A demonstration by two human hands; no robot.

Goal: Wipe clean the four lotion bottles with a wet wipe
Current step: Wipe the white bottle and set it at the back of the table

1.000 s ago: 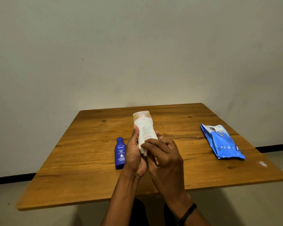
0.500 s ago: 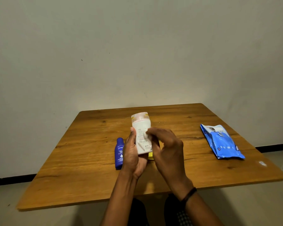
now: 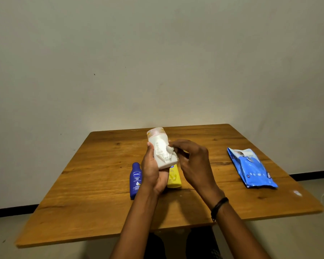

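One white bottle (image 3: 162, 148), cap up and leaning left, sits gripped in the left hand (image 3: 153, 172) over the table's (image 3: 101, 184) middle; the right hand (image 3: 193, 165) pinches a wipe (image 3: 169, 149) against it.

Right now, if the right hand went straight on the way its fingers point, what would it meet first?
The white lotion bottle that the left hand grips. The right hand pinches the wet wipe and points left at its side; the wipe looks to be touching it, though depth is unclear.
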